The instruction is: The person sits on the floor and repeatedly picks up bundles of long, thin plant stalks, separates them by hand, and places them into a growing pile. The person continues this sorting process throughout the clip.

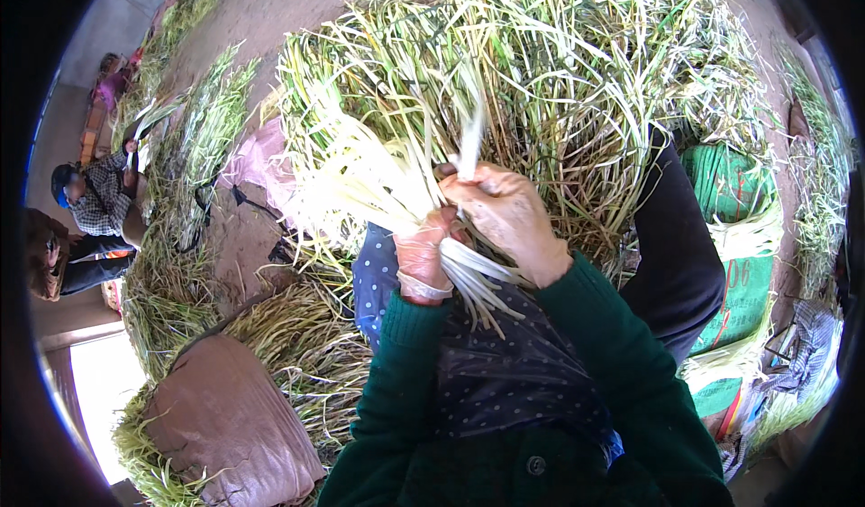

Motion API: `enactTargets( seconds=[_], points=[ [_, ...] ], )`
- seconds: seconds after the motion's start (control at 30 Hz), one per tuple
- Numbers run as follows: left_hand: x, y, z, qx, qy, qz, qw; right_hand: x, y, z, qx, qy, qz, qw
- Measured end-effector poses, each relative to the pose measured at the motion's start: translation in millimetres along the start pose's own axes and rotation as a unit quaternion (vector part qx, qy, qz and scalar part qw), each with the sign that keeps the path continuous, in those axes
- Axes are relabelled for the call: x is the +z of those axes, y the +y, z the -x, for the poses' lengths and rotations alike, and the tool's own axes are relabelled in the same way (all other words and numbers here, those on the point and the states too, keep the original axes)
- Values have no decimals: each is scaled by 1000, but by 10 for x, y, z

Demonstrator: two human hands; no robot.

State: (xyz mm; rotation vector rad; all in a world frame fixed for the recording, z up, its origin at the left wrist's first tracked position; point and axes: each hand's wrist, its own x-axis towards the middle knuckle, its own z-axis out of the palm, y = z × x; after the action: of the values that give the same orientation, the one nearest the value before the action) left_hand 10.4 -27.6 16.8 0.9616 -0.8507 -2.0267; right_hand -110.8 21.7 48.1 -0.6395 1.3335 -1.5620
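My left hand (427, 254), in what looks like a thin clear glove, is closed around a bundle of pale leafy stalks (378, 176). The white stem ends (480, 284) stick out below it, over a dark polka-dot apron (513, 379). Just right of it, my right hand (510, 216) pinches a white stalk (471, 142) between thumb and fingers; the stalk's upper part is blurred. Both hands are close together at the bundle's neck. Beyond them lies a large heap of green and yellowed long leaves (513, 68).
A brown covered bundle (230, 419) lies at the lower left, beside more leaves. Pink netting (260, 162) is left of the heap. Green printed sacks (740, 297) with pale stalks stand at the right. A person in a checked top (101, 196) sits at the left, among others.
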Motion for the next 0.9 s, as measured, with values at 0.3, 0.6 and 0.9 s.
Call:
enactTargets(
  seconds=[0.3, 0.6, 0.9],
  points=[
    [-304, 79, -211, -20, 84, -29, 996, -1044, -545, 224, -115, 218, -123, 961],
    [-199, 162, -75, -15, -72, 65, 995, -857, -483, 104, -27, 194, -138, 971],
    [14, -101, 22, -75, -130, -20, 988, -179, -76, -285, -74, 16, -192, 978]
  ],
)
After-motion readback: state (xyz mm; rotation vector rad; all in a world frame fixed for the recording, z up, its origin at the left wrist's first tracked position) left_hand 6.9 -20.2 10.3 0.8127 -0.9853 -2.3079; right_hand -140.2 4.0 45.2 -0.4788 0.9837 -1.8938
